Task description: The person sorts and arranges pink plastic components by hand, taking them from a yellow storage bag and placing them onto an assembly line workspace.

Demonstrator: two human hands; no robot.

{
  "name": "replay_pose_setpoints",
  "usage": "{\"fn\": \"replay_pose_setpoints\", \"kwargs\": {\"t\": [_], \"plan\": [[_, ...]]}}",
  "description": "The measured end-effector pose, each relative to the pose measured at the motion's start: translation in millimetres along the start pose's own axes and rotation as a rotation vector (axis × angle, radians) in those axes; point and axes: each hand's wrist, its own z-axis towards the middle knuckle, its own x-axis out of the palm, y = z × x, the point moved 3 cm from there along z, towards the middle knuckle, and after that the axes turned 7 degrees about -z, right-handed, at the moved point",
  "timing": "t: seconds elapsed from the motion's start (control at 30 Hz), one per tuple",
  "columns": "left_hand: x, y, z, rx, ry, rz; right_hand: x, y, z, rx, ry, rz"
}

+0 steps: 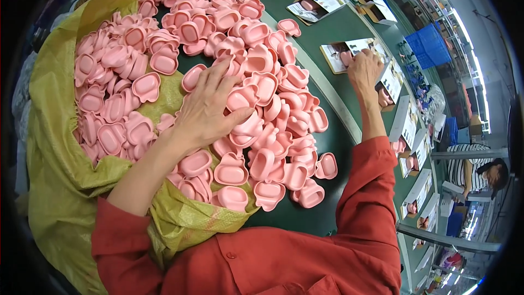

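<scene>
The left hand lies spread and palm-down on a heap of small pink moulded plastic cups, fingers splayed wide over several of them and the thumb hooked against one; it presses on them rather than closing round any single piece. The heap spills out of a yellow-green woven sack onto the dark green surface. The right hand reaches well away to an open printed cardboard box on the far strip of the surface, fingers curled down onto its edge; whether it has a pink piece pinched there I cannot tell. More such boxes sit in a line along that strip, some with a pink piece already inside. To do this well, I judge the left hand should single out one cup with thumb and forefinger rather than rake the pile, while the right steadies the box flat.
</scene>
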Motion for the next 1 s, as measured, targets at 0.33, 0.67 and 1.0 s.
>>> {"fn": "replay_pose_setpoints", "kwargs": {"t": [0.33, 0.67, 1.0], "plan": [[-12.1, -19.7, 22.5, 0.019, -0.141, 0.299, 20.9, 95.3, 32.4, -0.321, -0.012, 0.561], [13.2, -127.7, -22.4, 0.364, 0.414, 0.008, 33.8, 46.5, 50.8, -0.24, -0.052, 0.483], [57.7, -111.6, -25.8, 0.432, 0.492, 0.064, -11.0, 57.9, 20.4, -0.136, 0.211, 0.963]]}}
